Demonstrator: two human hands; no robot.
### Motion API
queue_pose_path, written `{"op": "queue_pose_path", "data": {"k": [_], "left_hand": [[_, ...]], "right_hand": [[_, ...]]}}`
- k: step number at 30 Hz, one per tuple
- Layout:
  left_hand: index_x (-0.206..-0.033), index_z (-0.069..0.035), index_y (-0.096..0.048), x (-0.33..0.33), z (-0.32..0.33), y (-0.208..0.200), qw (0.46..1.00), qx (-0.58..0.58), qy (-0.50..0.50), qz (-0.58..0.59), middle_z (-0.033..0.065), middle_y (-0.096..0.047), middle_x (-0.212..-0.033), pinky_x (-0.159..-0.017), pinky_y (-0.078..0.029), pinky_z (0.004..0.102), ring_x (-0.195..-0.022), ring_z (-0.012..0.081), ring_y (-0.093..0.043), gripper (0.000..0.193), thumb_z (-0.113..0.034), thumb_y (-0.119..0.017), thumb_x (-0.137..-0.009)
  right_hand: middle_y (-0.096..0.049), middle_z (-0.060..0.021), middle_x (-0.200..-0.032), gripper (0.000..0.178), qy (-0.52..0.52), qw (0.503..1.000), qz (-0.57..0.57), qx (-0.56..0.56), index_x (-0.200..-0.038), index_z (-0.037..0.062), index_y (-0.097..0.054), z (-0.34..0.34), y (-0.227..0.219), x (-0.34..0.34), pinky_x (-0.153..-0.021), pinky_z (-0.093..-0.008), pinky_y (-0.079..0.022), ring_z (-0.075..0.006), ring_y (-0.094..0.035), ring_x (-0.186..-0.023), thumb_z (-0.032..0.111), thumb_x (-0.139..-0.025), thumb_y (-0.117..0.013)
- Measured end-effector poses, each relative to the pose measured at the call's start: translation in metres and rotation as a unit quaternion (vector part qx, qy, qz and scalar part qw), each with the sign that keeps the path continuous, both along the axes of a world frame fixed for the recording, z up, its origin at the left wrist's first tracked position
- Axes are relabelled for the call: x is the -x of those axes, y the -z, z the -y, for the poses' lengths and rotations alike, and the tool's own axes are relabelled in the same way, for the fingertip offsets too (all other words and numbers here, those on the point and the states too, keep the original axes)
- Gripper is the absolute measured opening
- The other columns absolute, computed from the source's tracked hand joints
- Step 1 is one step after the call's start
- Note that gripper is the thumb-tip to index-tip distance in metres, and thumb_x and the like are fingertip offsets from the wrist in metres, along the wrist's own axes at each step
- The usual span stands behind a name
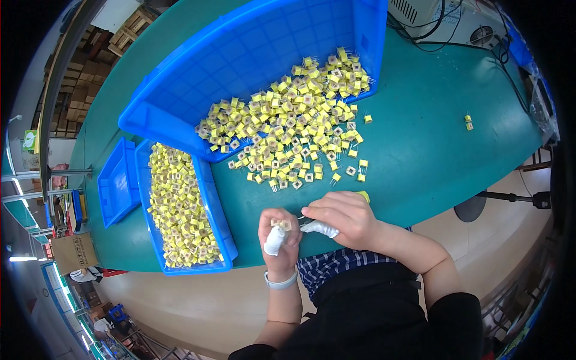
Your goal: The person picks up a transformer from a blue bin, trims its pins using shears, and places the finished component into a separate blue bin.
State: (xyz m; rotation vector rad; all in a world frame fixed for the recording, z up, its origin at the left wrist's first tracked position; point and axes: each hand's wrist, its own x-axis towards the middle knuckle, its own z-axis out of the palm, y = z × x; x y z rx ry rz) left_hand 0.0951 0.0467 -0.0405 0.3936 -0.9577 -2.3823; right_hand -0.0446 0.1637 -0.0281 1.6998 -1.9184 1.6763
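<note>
My left hand (279, 239), its thumb wrapped in white tape, pinches one small yellow component with pins (281, 225) near the table's front edge. My right hand (343, 217) is closed around a yellow-handled tool (362, 195), with a taped white fingertip pointing at the component. Just beyond both hands, a heap of yellow pinned components (294, 129) spills from a tipped large blue bin (240, 66) onto the green table (432, 138).
A narrow blue tray (214, 207) filled with rows of yellow components lies to the left, with an empty small blue tray (117, 183) beside it. A lone component (468, 122) lies far right. Cables and a white machine (444, 18) stand at the back right.
</note>
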Motion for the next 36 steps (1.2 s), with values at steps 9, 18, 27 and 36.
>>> {"op": "queue_pose_path", "data": {"k": [9,18,27,36], "left_hand": [[-0.103,-0.004,-0.050,-0.0053,0.0016,0.0033,0.999,-0.009,0.029,0.025,0.0045,-0.053,-0.074,-0.046,-0.032,0.0188,-0.052,0.0057,-0.039,0.028,-0.031,-0.058,-0.101],[-0.098,-0.002,-0.052,-0.0048,0.0003,-0.0019,0.998,-0.013,0.051,0.043,0.0024,-0.055,-0.081,-0.048,-0.035,0.0174,-0.056,0.0036,-0.044,0.015,-0.012,-0.063,-0.096],[-0.101,-0.004,-0.047,-0.0054,0.0004,0.0017,0.995,0.040,0.055,0.075,0.0035,-0.055,-0.076,-0.043,-0.030,0.0158,-0.051,0.0029,-0.039,0.028,-0.031,-0.056,-0.102],[-0.101,-0.004,-0.048,-0.0041,0.0004,0.0011,0.996,0.034,0.058,0.065,0.0032,-0.054,-0.075,-0.042,-0.030,0.0159,-0.050,0.0031,-0.038,0.028,-0.031,-0.055,-0.103]], "right_hand": [[-0.072,-0.0093,-0.088,0.032,-0.011,1.000,0.000,-0.004,-0.101,0.0009,-0.071,-0.0003,0.0022,-0.0011,-0.057,-0.0327,-0.050,-0.0231,-0.068,-0.070,0.008,-0.072,-0.078],[-0.072,-0.0081,-0.088,0.029,-0.024,0.999,-0.010,-0.021,-0.099,0.0014,-0.072,-0.0013,0.0020,-0.0014,-0.058,-0.0321,-0.051,-0.0220,-0.069,-0.072,0.007,-0.071,-0.077],[-0.071,-0.0077,-0.087,0.030,-0.032,0.999,-0.014,-0.018,-0.098,0.0012,-0.072,-0.0012,0.0013,-0.0014,-0.059,-0.0323,-0.052,-0.0219,-0.069,-0.072,0.005,-0.068,-0.076],[-0.071,-0.0090,-0.086,0.031,-0.030,0.999,-0.011,-0.015,-0.099,0.0002,-0.071,-0.0011,0.0021,-0.0010,-0.057,-0.0326,-0.052,-0.0229,-0.069,-0.070,0.005,-0.068,-0.077]]}}
